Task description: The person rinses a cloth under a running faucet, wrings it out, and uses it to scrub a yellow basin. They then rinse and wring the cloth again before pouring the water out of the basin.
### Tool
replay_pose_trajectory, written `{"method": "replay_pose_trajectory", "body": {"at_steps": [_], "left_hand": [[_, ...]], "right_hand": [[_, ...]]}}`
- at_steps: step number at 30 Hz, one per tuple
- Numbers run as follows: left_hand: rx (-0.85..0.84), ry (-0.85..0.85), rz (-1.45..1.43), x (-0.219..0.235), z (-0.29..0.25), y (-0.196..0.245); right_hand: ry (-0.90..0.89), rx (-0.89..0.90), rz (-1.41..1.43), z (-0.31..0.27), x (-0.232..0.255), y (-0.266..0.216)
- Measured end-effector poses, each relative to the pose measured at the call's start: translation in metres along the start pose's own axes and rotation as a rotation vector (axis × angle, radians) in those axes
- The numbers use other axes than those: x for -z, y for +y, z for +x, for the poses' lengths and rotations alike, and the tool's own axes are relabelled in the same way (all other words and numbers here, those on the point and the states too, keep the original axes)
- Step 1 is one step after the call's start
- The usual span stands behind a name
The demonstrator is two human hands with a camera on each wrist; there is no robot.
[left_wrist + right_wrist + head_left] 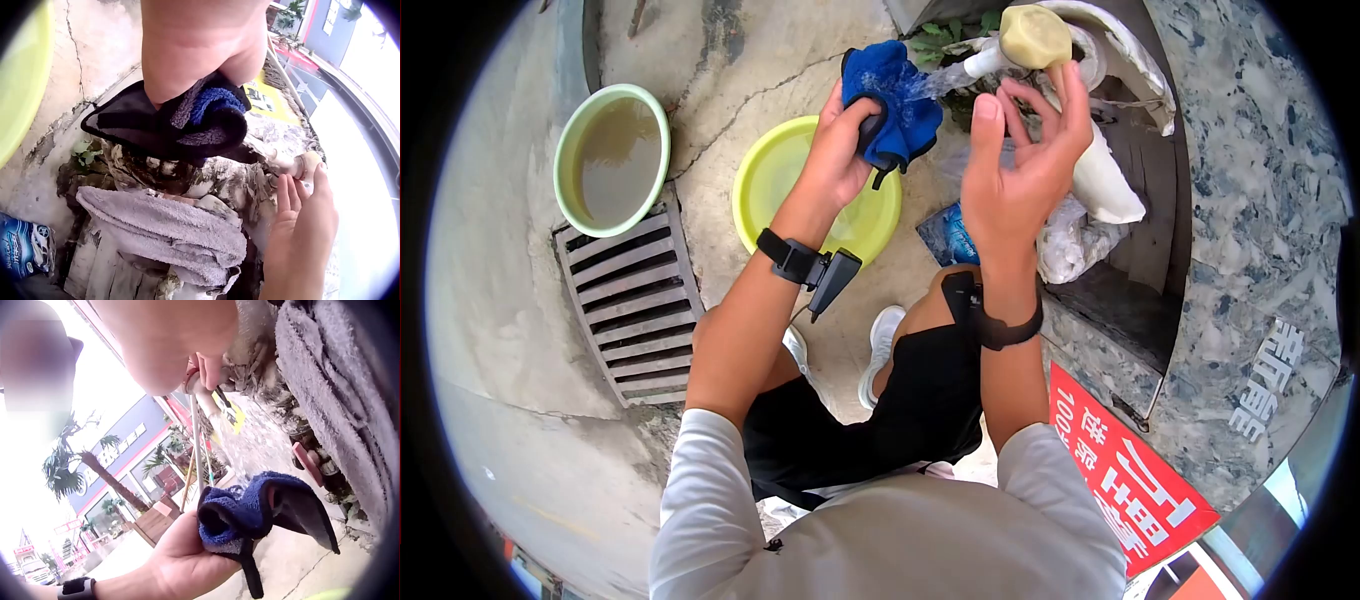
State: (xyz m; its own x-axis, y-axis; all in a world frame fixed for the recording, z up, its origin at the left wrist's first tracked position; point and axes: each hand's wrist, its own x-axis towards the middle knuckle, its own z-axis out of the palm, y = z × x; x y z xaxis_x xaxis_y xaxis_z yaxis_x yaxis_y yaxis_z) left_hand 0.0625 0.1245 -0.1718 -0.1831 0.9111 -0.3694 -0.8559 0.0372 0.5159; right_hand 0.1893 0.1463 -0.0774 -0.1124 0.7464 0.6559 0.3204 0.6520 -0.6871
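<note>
1. Head: the left hand (pixel 840 150) grips the blue cloth (pixel 895 110) in water running from the tap (pixel 1035 38), near the yellow-green basin (pixel 746 190); the right hand (pixel 1025 185) has loose, unclenched fingers at the tap.
2. Left wrist: the cloth is bunched in the left hand — a grey towel (pixel 162 231) nearby; the right fingers extend towards the tap.
3. Right wrist: water falls beside the grasped cloth — whether the right fingertips touch the tap, I cannot tell.
</note>
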Motion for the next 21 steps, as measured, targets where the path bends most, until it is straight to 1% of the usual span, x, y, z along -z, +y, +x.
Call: {"method": "replay_pose_trajectory", "body": {"at_steps": [1, 3, 4, 5, 6, 8, 9, 12, 13, 16, 17, 18, 20, 21], "left_hand": [[-0.004, 0.010, -0.019, 0.000, 0.001, -0.002], [0.069, 0.037, -0.127, 0.000, -0.001, 0.000], [0.107, 0.050, -0.179, 0.000, -0.002, 0.001], [0.072, 0.002, -0.145, -0.003, -0.004, 0.003], [0.071, -0.002, -0.135, -0.001, -0.005, 0.003], [0.067, -0.010, -0.116, 0.005, -0.005, 0.005], [0.105, 0.004, -0.110, 0.009, -0.001, 0.003], [0.203, 0.005, -0.008, 0.007, -0.007, 0.005], [0.213, 0.021, 0.001, 0.009, -0.008, 0.002], [0.214, 0.068, 0.072, 0.017, -0.001, -0.008], [0.194, 0.087, 0.120, 0.018, 0.003, -0.009], [0.166, 0.103, 0.167, 0.019, 0.008, -0.009], [0.029, 0.060, 0.403, 0.022, 0.008, -0.010], [-0.045, 0.044, 0.518, 0.025, 0.009, -0.010]], "right_hand": [[0.055, -0.028, 0.151, -0.019, -0.003, 0.000], [-0.150, -0.184, 0.103, -0.064, 0.007, 0.003], [-0.179, -0.375, 0.193, -0.079, 0.005, 0.011], [-0.206, -0.569, 0.283, -0.092, 0.002, 0.016], [-0.235, -0.765, 0.377, -0.102, 0.002, 0.020], [-0.118, -1.084, 0.647, -0.098, 0.004, 0.033], [-0.057, -1.235, 0.785, -0.094, 0.002, 0.041], [-0.055, -1.402, 0.940, -0.086, 0.000, 0.049], [-0.083, -1.446, 0.962, -0.085, -0.003, 0.050], [-0.232, -1.372, 1.124, -0.079, -0.016, 0.053], [-0.148, -1.286, 1.170, -0.078, -0.024, 0.057], [-0.119, -1.239, 1.135, -0.077, -0.028, 0.063], [-0.054, -1.148, 1.067, -0.081, -0.035, 0.075], [-0.047, -1.123, 1.080, -0.081, -0.036, 0.081]]}}
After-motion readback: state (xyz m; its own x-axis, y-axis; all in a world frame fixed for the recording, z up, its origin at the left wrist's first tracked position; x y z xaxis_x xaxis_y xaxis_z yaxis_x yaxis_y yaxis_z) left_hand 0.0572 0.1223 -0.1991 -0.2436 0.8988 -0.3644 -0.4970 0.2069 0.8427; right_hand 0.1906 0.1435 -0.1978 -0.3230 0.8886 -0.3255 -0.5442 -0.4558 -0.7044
